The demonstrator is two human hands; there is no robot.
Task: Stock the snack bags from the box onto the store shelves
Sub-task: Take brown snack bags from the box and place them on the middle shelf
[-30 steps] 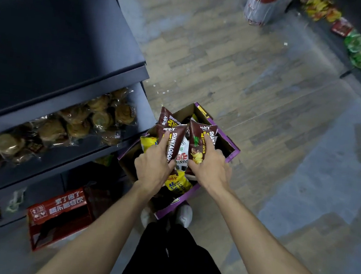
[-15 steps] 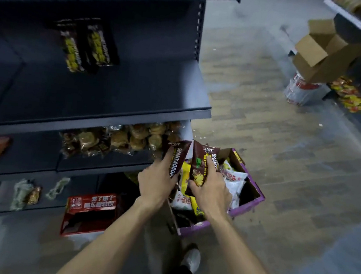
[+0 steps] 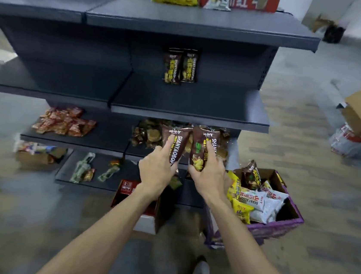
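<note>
Both brown snack bags now lifted clear of purple box (image 3: pixel 277 224), raised to front edge of middle shelf (image 3: pixel 188 117). Left hand (image 3: pixel 157 170) fingers clamped round left bag (image 3: pixel 175 145); right hand (image 3: pixel 208 178) round right bag (image 3: pixel 203 148). Two matching bags (image 3: pixel 181 66) already stand at shelf back; placement likely next.

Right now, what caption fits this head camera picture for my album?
Left hand and right hand each lift a brown snack bag toward the shelf.

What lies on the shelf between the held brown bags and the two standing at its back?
Nothing: in the head view the shelf is bare between them.
</note>
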